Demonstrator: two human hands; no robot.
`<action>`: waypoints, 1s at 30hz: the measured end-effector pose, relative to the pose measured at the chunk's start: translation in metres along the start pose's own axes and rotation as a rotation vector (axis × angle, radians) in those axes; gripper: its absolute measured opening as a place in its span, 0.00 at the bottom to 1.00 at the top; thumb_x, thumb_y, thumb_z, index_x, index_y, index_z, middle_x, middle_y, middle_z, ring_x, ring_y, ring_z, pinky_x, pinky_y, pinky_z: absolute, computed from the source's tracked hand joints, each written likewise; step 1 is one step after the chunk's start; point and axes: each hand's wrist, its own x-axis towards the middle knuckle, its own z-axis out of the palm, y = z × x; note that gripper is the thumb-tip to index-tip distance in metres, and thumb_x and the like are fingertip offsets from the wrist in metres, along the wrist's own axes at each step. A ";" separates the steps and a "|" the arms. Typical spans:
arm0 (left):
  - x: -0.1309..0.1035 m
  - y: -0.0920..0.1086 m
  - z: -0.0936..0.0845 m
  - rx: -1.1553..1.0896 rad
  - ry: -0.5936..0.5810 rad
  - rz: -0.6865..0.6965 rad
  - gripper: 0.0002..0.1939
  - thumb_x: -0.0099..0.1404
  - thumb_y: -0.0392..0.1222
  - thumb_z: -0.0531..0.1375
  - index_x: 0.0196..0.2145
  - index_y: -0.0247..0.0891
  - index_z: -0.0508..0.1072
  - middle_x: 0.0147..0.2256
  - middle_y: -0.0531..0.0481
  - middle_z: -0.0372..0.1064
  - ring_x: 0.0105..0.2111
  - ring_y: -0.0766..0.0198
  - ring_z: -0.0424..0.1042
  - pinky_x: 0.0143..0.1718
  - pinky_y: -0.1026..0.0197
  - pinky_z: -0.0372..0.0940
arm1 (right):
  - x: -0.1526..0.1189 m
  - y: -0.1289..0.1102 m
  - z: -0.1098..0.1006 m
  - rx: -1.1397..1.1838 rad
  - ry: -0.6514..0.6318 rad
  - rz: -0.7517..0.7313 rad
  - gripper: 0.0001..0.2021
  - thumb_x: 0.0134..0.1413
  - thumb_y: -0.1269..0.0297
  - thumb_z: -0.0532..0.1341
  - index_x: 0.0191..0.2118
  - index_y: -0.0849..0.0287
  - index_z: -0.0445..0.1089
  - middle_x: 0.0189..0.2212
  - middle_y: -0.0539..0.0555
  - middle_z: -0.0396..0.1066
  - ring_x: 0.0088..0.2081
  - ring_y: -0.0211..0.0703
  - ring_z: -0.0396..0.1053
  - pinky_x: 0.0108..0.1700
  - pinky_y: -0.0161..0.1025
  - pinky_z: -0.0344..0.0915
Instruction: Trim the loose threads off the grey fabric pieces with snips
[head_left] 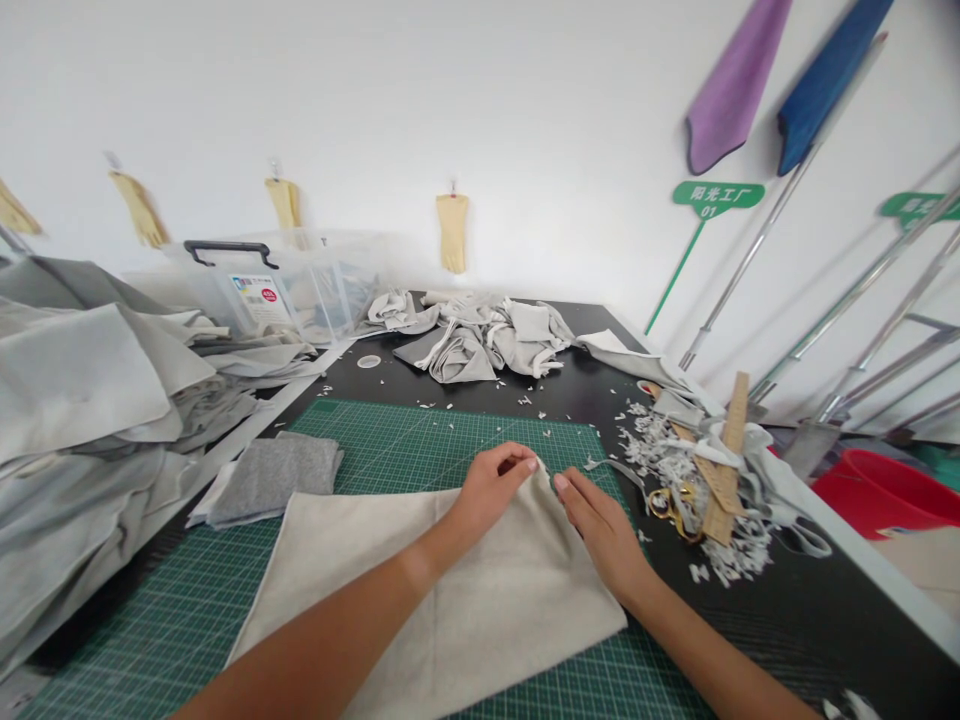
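A pale beige piece of cloth (517, 600) lies spread on the green cutting mat (397, 440), its far right corner lifted a little. My left hand (496, 488) pinches that raised corner between thumb and fingers. Close beside it, my right hand (600, 525) is closed on the cloth's right edge, just below the corner; part of its grip is hidden behind the fingers. A folded grey cloth (281, 478) rests at the mat's left side, touching the far left part of the beige cloth.
Gold-handled scissors (679, 510), wooden rulers (727, 460) and white scraps (652, 445) lie right of the mat. Crumpled grey cloths (480, 340) sit behind it. At left are a tall cloth pile (82, 390) and a clear plastic bin (285, 290). A red bucket (885, 490) stands beyond the right table edge.
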 end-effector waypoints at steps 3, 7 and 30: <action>0.001 -0.003 0.001 0.009 -0.006 -0.008 0.11 0.67 0.47 0.60 0.36 0.37 0.78 0.35 0.49 0.75 0.36 0.62 0.71 0.40 0.61 0.64 | -0.001 -0.001 -0.001 0.002 -0.002 0.001 0.20 0.69 0.45 0.50 0.29 0.54 0.57 0.24 0.44 0.57 0.28 0.39 0.58 0.32 0.36 0.53; 0.001 -0.002 0.002 0.009 -0.001 -0.001 0.12 0.67 0.48 0.59 0.36 0.38 0.77 0.35 0.48 0.75 0.36 0.61 0.71 0.39 0.61 0.64 | -0.001 -0.003 -0.001 0.008 0.010 0.002 0.20 0.68 0.44 0.50 0.30 0.53 0.58 0.24 0.44 0.57 0.28 0.39 0.58 0.32 0.36 0.54; -0.001 -0.005 0.006 0.037 -0.025 -0.023 0.10 0.67 0.46 0.59 0.37 0.38 0.77 0.34 0.49 0.75 0.33 0.63 0.71 0.37 0.61 0.64 | 0.000 -0.003 0.001 -0.079 -0.005 -0.007 0.20 0.68 0.44 0.50 0.32 0.53 0.61 0.23 0.44 0.61 0.27 0.40 0.60 0.31 0.36 0.54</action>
